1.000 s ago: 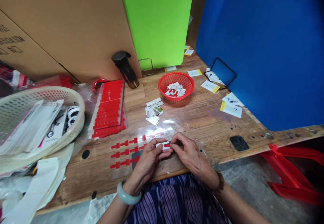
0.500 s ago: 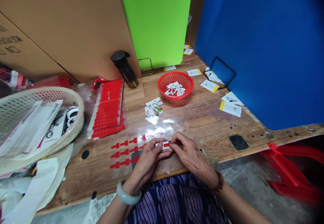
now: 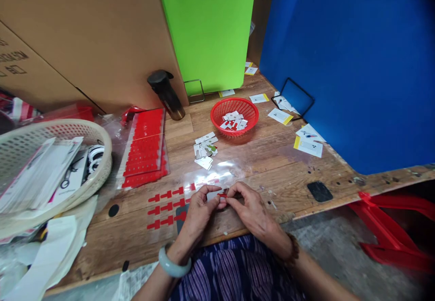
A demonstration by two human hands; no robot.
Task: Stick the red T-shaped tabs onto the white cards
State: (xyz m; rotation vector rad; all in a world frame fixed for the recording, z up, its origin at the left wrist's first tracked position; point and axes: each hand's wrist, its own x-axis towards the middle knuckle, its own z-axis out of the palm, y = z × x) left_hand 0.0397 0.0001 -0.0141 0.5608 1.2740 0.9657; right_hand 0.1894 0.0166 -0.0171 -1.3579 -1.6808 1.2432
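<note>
Head: white card, red tab

A hand-assembly workshop is showing: a scuffed wooden worktable is spanning the frame, a printed cardboard carton is standing upper left, a red plastic basket is holding small cards near center, concrete floor is showing lower right.

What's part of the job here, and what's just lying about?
Likely the job:
white card and red piece, between left hand and right hand
red cutouts
small card pile
red basket

Probably lying about:
tumbler
yellow-edged cards
</note>
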